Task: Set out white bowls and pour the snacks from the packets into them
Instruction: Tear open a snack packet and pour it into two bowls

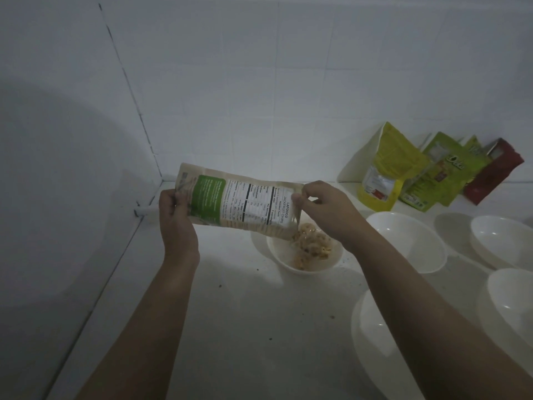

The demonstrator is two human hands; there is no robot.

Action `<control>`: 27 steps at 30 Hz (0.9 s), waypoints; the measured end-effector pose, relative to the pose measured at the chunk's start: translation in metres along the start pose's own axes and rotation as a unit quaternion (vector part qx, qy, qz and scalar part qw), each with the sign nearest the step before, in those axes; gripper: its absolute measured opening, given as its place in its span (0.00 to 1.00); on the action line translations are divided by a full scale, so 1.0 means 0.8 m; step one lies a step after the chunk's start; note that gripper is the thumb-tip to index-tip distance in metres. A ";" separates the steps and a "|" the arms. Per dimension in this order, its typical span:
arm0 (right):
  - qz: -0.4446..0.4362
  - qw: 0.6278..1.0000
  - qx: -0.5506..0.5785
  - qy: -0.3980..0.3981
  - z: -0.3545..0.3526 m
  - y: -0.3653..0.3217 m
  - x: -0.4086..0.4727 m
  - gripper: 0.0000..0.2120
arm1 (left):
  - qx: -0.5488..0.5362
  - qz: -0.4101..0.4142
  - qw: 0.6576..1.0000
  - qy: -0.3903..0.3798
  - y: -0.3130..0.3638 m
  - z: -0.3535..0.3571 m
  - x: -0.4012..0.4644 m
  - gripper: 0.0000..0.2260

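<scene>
I hold a beige and green jackfruit chips packet point(239, 200) sideways over a small white bowl point(291, 265). My left hand point(176, 217) grips its closed bottom end. My right hand point(326, 209) pinches the open mouth, which points down to the right. Pale tan chips point(311, 246) tumble from the mouth and pile up in the bowl. Several empty white bowls stand to the right: one behind my right forearm point(409, 241), one at the far right point(501, 241), one at the right edge point(513, 301), one low down point(375, 342).
A yellow packet point(383, 174), green packets point(438, 171) and a red packet point(493, 174) lean against the tiled wall at the back right. The white counter point(230, 313) meets tiled walls at the back and left, with a corner behind the packet. Crumbs dot the counter.
</scene>
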State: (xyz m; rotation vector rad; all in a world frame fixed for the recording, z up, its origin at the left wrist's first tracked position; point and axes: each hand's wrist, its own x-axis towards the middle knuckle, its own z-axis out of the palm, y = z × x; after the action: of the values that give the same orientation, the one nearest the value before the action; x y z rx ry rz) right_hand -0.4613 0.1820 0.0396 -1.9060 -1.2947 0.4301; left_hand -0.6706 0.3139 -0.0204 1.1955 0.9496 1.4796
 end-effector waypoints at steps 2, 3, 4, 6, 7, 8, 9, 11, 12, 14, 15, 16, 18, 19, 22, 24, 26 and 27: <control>0.003 1.000 0.011 0.010 0.002 -0.001 -0.001 0.15 | -0.002 -0.005 1.000 0.000 -0.002 -0.001 -0.001 0.11; 0.002 1.000 0.015 0.017 0.002 -0.003 -0.001 0.14 | -0.005 -0.008 1.000 0.002 -0.003 -0.002 -0.001 0.11; 0.000 1.000 0.017 0.021 0.002 -0.006 -0.001 0.14 | -0.010 -0.010 1.000 0.006 -0.003 -0.003 -0.001 0.11; -0.012 0.999 0.016 0.030 0.002 -0.012 -0.002 0.14 | -0.020 -0.016 1.000 0.016 -0.001 -0.005 -0.003 0.11; -0.019 0.999 0.016 0.038 0.002 -0.015 -0.003 0.14 | -0.027 -0.019 0.999 0.019 0.000 -0.005 -0.004 0.11; -0.026 0.998 0.017 0.049 0.001 -0.017 -0.005 0.14 | -0.033 -0.022 0.999 0.021 0.002 -0.004 -0.006 0.11; -0.033 0.997 0.016 0.062 0.000 -0.019 -0.008 0.14 | -0.040 -0.025 0.999 0.022 0.004 -0.001 -0.010 0.11; -0.049 0.995 0.009 0.092 -0.006 -0.018 -0.016 0.15 | -0.053 -0.032 0.998 0.012 0.005 0.005 -0.019 0.11; -0.054 0.993 0.009 0.103 -0.011 -0.016 -0.021 0.15 | -0.058 -0.036 0.998 0.004 0.005 0.009 -0.024 0.11; -0.058 0.991 0.019 0.119 -0.024 -0.008 -0.031 0.14 | -0.068 -0.040 0.997 -0.014 0.004 0.022 -0.035 0.11; -0.058 0.990 0.020 0.128 -0.032 -0.003 -0.037 0.14 | -0.068 -0.041 0.997 -0.023 0.003 0.030 -0.041 0.11; -0.058 0.989 0.018 0.137 -0.041 0.004 -0.042 0.14 | -0.066 -0.042 0.996 -0.030 0.003 0.039 -0.049 0.11; -0.054 0.987 0.022 0.152 -0.062 0.017 -0.052 0.13 | -0.057 -0.040 0.997 -0.040 0.004 0.060 -0.062 0.11; -0.050 0.986 0.028 0.157 -0.074 0.024 -0.056 0.14 | -0.050 -0.035 0.997 -0.044 0.005 0.072 -0.069 0.11; -0.026 0.984 0.067 0.165 -0.111 0.049 -0.062 0.11 | -0.026 -0.014 0.998 -0.050 0.012 0.113 -0.090 0.10; 0.007 0.983 0.096 0.158 -0.139 0.065 -0.062 0.10 | -0.010 -0.007 0.999 -0.042 0.017 0.140 -0.106 0.10; 0.041 0.980 0.121 0.151 -0.166 0.081 -0.058 0.12 | 0.000 0.002 0.999 -0.038 0.021 0.167 -0.122 0.11; 0.059 0.978 0.138 0.142 -0.179 0.091 -0.057 0.14 | 0.009 0.006 0.999 -0.035 0.022 0.179 -0.132 0.11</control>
State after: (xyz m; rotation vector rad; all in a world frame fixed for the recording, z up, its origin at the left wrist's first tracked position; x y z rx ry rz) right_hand -0.3418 0.0694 0.0702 -1.7395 -0.8909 0.3610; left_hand -0.5293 0.2064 0.0037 1.2614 0.9114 1.4317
